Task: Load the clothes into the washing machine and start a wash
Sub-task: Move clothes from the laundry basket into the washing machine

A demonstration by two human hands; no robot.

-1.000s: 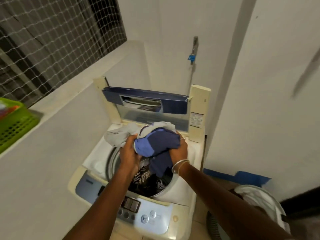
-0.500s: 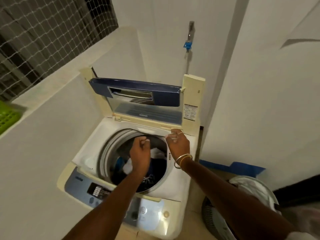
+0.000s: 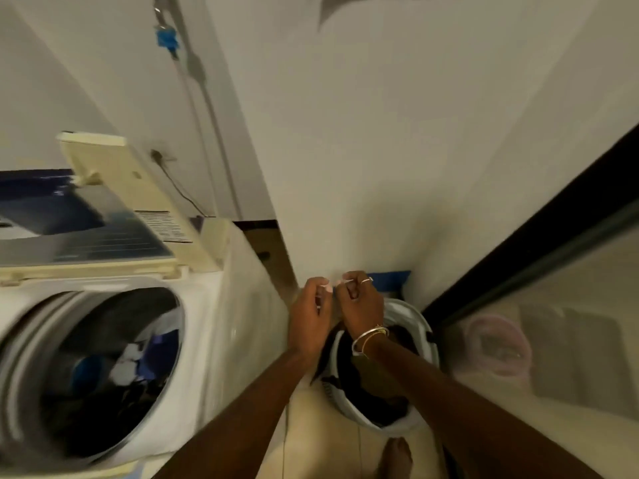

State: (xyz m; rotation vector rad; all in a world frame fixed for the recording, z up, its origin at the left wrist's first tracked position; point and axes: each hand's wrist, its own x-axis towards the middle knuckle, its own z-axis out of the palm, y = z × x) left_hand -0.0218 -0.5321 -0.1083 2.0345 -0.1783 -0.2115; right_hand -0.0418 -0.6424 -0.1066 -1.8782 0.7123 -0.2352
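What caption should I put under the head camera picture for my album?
Left hand and right hand hover above the laundry basket beside the open washing machine, clothes inside it.

A white wall (image 3: 397, 150) fills the middle of the view; left of it, in the recess, a grey pipe (image 3: 197, 76) runs down, a blue fitting (image 3: 167, 39) near its top; lower there hangs a thin dark cable (image 3: 177, 190); blue tape (image 3: 390, 276) lies along the wall's foot; right of the wall stands a black door frame (image 3: 536, 229) with a glass pane (image 3: 581, 357); beige floor tiles (image 3: 311, 430) lie below it.
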